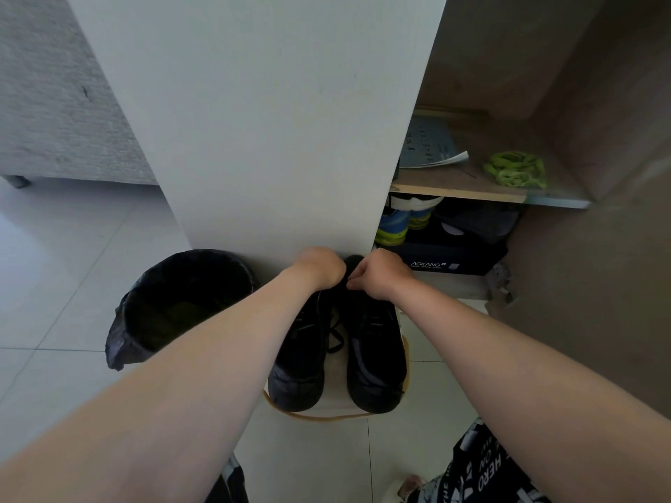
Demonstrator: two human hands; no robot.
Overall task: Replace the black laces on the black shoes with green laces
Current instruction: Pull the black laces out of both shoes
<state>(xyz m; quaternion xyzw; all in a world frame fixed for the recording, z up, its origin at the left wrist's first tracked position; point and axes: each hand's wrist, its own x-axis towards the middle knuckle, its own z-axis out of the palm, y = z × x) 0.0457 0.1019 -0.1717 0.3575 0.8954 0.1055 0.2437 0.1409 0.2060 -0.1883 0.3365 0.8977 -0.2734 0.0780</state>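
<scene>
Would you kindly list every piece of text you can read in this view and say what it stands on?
"AOKANG": white lettering on the dark box under the shelf.
"HERO", "ON", "THE": printed on the patterned shorts at the bottom right.
Writing on the booklet lying on that shelf: too small to read.

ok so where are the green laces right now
In the head view the green laces lie bundled on the wooden shelf at upper right, right of a booklet and above the shoe box.
</scene>
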